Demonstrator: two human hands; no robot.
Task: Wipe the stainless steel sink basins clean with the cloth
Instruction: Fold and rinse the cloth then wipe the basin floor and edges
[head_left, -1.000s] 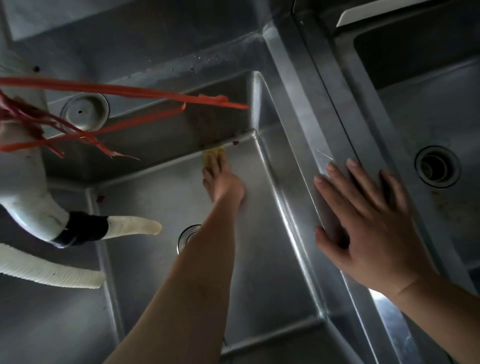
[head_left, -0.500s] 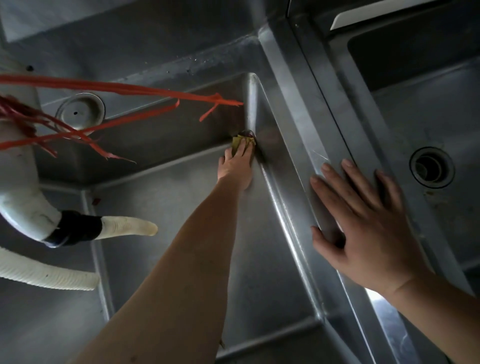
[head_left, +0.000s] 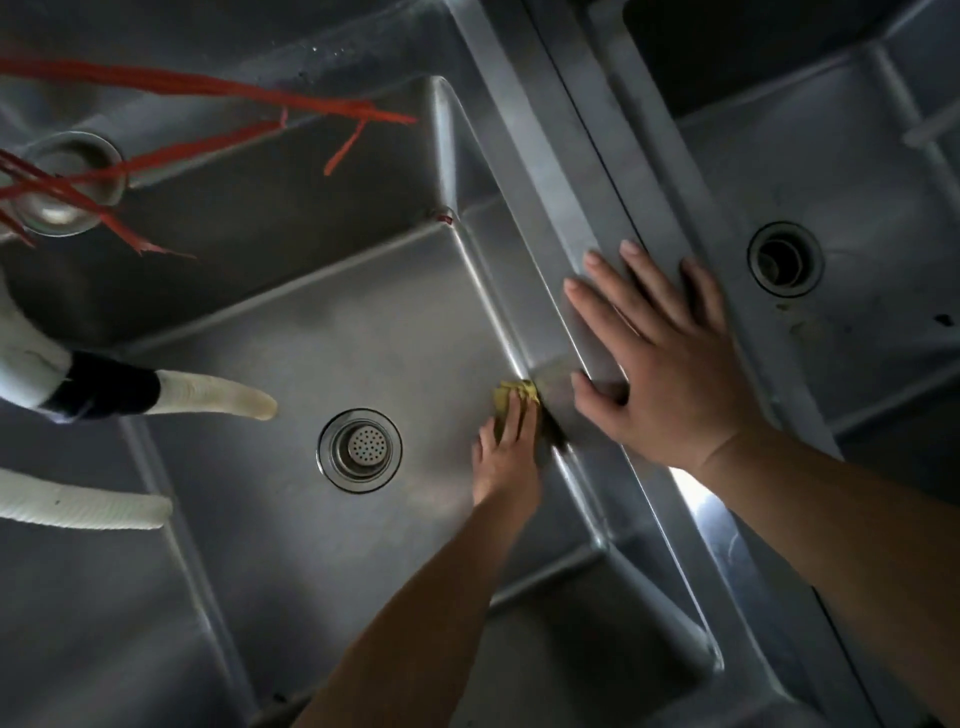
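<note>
Here the left hand (head_left: 506, 462) presses the cloth (head_left: 511, 396) under straight fingers against the basin's (head_left: 363, 332) right seam; right hand (head_left: 670, 364) flat on the divider (head_left: 566, 171). Wipe firmly along the seam.

Two bare forearms enter from the lower edge, neither covered by any sleeve as far as the frame reaches. The left hand (head_left: 506, 457) is bare: no glove, no ring, no watch or band at the wrist. The right hand (head_left: 670, 364) is likewise bare, with short, rounded, unpainted fingernails that show pale at the fingertips. A soft crease marks the right wrist where hand meets forearm. No clothing, jewellery or markings appear on either arm.
</note>
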